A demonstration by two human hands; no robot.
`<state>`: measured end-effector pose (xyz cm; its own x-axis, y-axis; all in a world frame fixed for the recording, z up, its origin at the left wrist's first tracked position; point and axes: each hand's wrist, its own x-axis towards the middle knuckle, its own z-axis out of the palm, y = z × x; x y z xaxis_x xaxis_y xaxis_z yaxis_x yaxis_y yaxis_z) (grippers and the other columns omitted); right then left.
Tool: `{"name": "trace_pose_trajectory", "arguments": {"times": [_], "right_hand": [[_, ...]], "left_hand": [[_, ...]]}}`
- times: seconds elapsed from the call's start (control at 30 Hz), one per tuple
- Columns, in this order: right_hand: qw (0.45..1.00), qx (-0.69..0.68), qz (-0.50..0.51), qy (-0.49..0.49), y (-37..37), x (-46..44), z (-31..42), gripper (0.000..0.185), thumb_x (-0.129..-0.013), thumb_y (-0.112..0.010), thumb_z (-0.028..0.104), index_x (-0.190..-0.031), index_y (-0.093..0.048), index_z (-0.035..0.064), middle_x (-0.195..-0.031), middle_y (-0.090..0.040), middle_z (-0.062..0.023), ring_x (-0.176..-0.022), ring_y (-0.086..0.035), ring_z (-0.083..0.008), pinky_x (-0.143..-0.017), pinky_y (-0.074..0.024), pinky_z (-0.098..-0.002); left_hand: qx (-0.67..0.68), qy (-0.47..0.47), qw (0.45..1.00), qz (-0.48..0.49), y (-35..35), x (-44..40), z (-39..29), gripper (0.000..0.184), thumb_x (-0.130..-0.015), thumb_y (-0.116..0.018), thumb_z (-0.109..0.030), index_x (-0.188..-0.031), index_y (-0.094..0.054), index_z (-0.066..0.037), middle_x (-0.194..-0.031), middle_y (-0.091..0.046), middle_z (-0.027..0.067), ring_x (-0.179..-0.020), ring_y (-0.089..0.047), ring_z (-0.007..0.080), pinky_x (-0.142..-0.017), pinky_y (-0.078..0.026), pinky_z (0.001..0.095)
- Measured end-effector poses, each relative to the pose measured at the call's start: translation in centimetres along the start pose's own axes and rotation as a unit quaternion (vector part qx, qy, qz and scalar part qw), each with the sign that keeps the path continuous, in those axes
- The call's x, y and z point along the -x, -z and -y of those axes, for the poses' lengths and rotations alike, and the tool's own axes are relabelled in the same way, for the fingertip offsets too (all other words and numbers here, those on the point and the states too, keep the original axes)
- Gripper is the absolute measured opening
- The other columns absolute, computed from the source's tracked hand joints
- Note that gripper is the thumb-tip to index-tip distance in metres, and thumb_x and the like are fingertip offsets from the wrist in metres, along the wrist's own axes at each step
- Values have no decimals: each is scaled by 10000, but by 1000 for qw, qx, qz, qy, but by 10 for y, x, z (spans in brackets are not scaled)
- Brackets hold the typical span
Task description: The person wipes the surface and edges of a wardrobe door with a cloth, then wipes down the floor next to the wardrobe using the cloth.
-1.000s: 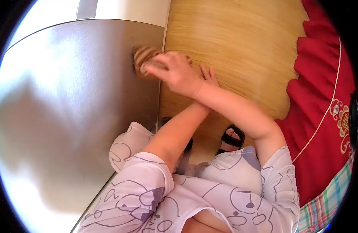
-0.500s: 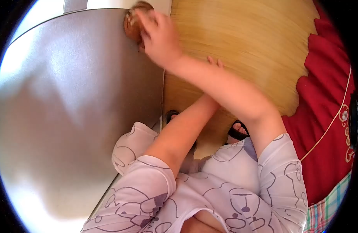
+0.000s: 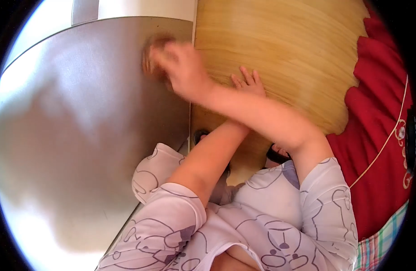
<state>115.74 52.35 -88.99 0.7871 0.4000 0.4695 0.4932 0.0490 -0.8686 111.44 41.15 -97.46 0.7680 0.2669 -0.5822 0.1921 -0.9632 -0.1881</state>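
Note:
My right hand (image 3: 185, 72), its arm crossing over the left one, is wrapped round a brown striped cloth (image 3: 154, 56). Both are blurred by motion. The cloth lies against the shiny silver panel (image 3: 104, 99) near its upper right corner. Beneath the crossing forearm, my left hand (image 3: 250, 83) rests on the wooden surface (image 3: 280, 40) with its fingers spread and nothing in them. Part of that hand is hidden by the forearm.
A white strip (image 3: 144, 9) borders the panel at the top. On the right hangs red fabric (image 3: 375, 131) with a pale cord (image 3: 384, 147) across it. Plaid cloth (image 3: 381, 239) lies at lower right. A sandalled foot (image 3: 278, 153) shows below my forearm.
The hand with the cloth went up the panel, then came partly back down. My other hand stays on the wood, its fingers now showing more spread.

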Motion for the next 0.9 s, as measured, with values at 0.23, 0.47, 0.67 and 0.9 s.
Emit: {"name": "trace_pose_trajectory", "arguments": {"times": [0.23, 0.47, 0.67, 0.9], "right_hand": [[1000, -22, -20, -8, -7, -18, -27, 417, -695, -566, -14, -1038, -680, 193, -1048, -586, -91, -932, -521, -311, -815, -440, -432], [990, 135, -34, 13, 53, -110, -78, 464, -941, -484, 198, -1391, -386, 142, -1235, -539, -110, -1145, -488, -331, -975, -387, -447], [897, 399, 183, 48, 88, 5, -124, 570, -809, -619, 169, -1352, -471, 259, -1366, -467, -48, -1252, -434, -284, -960, -406, -478], [795, 474, 377, -35, 91, 29, -119, 502, -865, -541, 105, -1354, -464, 186, -1348, -463, -76, -1287, -389, -294, -1042, -353, -516]], "left_hand": [[68, 33, 996, 46, 36, 17, 3, 730, -887, -580, -286, -1447, -212, 3, -1479, -117, 345, -1322, -231, 539, -1105, -152, 568], [100, -39, 994, -8, 5, -3, 12, 716, -867, -537, -298, -1442, -250, 19, -1480, -90, 356, -1339, -245, 502, -1063, -61, 667], [20, -21, 994, 104, 20, 1, -1, 624, -913, -441, -222, -1447, -234, 25, -1462, -147, 369, -1350, -235, 493, -1060, -75, 671], [-2, -51, 997, 62, -14, 6, 9, 769, -875, -538, -390, -1470, -207, -33, -1477, -173, 323, -1313, -246, 544, -1083, -84, 632]]}}
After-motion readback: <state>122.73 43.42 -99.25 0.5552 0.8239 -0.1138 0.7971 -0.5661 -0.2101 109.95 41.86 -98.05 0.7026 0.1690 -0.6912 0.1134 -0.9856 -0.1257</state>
